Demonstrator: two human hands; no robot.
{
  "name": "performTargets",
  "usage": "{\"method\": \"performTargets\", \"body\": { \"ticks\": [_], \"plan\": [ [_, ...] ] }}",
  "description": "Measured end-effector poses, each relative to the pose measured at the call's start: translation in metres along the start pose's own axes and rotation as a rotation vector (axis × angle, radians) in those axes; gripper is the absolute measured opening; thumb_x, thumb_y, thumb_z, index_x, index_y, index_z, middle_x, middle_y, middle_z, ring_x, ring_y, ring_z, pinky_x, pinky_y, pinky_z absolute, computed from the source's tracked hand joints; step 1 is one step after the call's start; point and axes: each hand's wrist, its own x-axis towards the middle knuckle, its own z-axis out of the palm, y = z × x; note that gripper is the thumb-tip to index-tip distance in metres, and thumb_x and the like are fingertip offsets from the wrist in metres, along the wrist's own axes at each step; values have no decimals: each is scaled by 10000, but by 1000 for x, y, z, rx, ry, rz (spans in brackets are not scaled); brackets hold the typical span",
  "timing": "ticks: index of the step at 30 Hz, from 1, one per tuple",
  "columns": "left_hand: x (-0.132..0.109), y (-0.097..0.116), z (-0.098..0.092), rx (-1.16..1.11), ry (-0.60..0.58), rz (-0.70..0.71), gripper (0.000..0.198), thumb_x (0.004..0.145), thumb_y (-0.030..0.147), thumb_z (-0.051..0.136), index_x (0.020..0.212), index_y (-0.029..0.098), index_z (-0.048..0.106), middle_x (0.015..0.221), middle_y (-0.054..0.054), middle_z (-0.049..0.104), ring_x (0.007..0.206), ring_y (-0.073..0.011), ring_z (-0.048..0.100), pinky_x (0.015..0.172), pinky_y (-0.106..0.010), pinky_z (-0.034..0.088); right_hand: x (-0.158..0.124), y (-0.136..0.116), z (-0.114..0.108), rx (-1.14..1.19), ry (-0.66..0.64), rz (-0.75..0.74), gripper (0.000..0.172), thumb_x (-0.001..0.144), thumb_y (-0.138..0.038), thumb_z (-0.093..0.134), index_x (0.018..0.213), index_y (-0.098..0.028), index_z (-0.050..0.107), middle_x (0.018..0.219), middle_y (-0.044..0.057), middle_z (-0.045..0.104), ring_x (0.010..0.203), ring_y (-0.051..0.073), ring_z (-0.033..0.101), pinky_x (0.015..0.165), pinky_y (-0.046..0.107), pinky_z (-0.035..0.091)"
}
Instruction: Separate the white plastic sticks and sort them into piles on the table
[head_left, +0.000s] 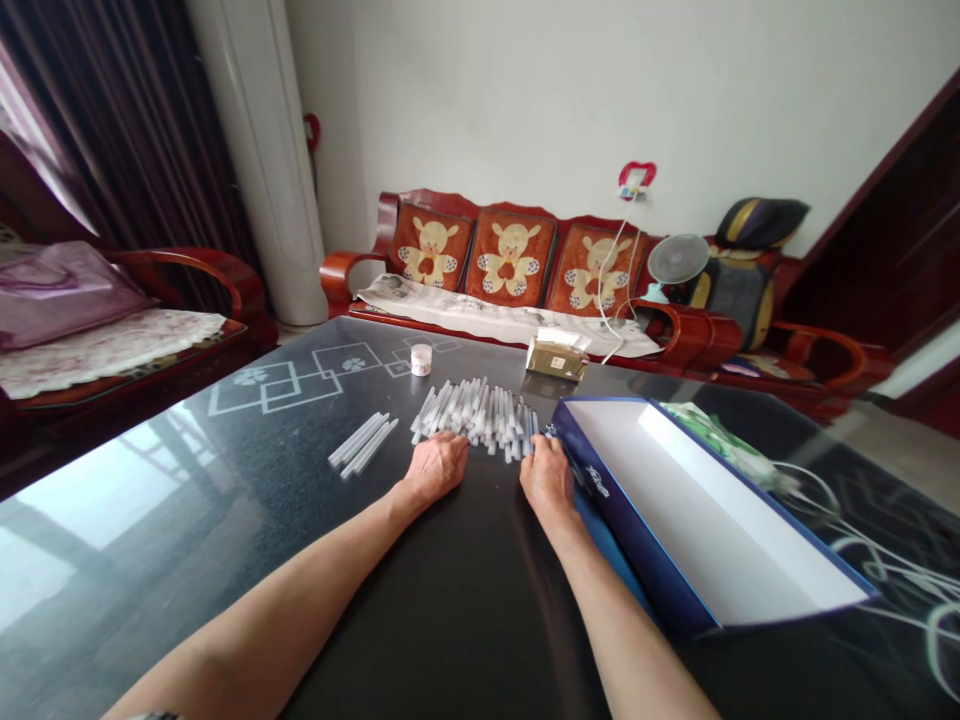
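A pile of slim, whitish translucent tubes (476,410) lies on the dark glossy table (420,640), just beyond my hands. Several more such tubes (363,445) are set apart in a small row on the left. My left hand (436,467) rests at the near left edge of the pile with its fingers curled in. At the pile's right end, beside the blue box, is my right hand (549,475), its fingers also bent closed. Small dark tips show next to its knuckles. What either hand holds, if anything, is hidden.
An open blue box (637,520) with a white inside stands at the right. Behind it are a green-and-white packet (720,440) and white cables (862,545). A small white cup-like roll (421,360) and a tissue box (556,360) stand toward the far edge.
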Motion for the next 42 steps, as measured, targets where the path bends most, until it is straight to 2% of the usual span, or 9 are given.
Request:
{"method": "performTargets", "body": {
  "ticks": [4, 8, 14, 17, 22, 28, 35, 39, 42],
  "plan": [
    [2, -4, -1, -32, -16, 9, 346, 948, 321, 339, 906, 195, 658, 869, -76, 657, 796, -186, 616, 655, -265, 418, 22, -5, -8, -158, -202, 85, 210, 829, -136, 515, 990, -82, 639, 998, 169, 612, 841, 219, 645, 728, 281, 457],
    [4, -5, 3, -42, -13, 17, 348, 941, 309, 344, 864, 183, 658, 827, -82, 650, 761, -187, 615, 639, -266, 418, 35, -6, -10, -180, -297, 141, 244, 795, -123, 528, 989, -85, 670, 1020, 206, 642, 894, 255, 663, 729, 299, 467],
    [5, -6, 4, -60, -3, 18, 347, 934, 307, 349, 852, 182, 662, 812, -91, 657, 748, -190, 621, 636, -267, 432, 34, -1, -14, -171, -319, 174, 268, 714, -99, 566, 945, -141, 697, 912, 188, 704, 817, 278, 688, 635, 312, 471],
    [5, -7, 5, -87, 13, 17, 337, 932, 309, 360, 888, 185, 671, 820, -94, 665, 759, -192, 630, 646, -268, 447, 27, 3, -18, -130, -233, 193, 280, 701, -116, 573, 956, -137, 688, 838, 186, 709, 757, 280, 686, 629, 327, 471],
    [6, -5, 8, -225, 123, 51, 304, 917, 311, 416, 1053, 190, 660, 913, -92, 693, 827, -194, 652, 731, -288, 493, 9, -4, -12, 288, -19, 180, 380, 708, -218, 574, 1077, -142, 628, 777, 81, 713, 783, 236, 675, 734, 321, 493],
    [12, 0, 1, -595, 143, -154, 375, 896, 413, 468, 1100, 168, 666, 886, -63, 724, 822, -173, 671, 772, -269, 513, -19, -41, 14, 1019, -259, 228, 400, 699, -384, 598, 1026, -155, 609, 810, 44, 694, 648, 200, 674, 496, 265, 509],
    [20, 5, -5, -1001, 123, -259, 443, 848, 474, 533, 1125, 145, 641, 863, -58, 718, 786, -175, 672, 709, -274, 544, -32, -59, 17, 925, -227, -30, 171, 727, -317, 616, 843, -197, 650, 773, 15, 711, 738, 189, 670, 704, 287, 514],
    [23, 10, -8, -1209, 96, -290, 424, 832, 459, 550, 1094, 134, 632, 793, -51, 700, 692, -154, 651, 633, -256, 538, -31, -59, 19, 909, -233, -122, 115, 724, -291, 621, 790, -199, 645, 698, -4, 685, 663, 169, 649, 685, 285, 509],
    [23, 10, -12, -1102, 122, -235, 383, 877, 437, 476, 1035, 137, 655, 742, -34, 673, 618, -122, 604, 580, -226, 501, -26, -54, 22, 1064, -260, -35, 200, 755, -339, 599, 879, -193, 656, 792, 19, 700, 706, 177, 663, 603, 262, 519]
  ]
}}
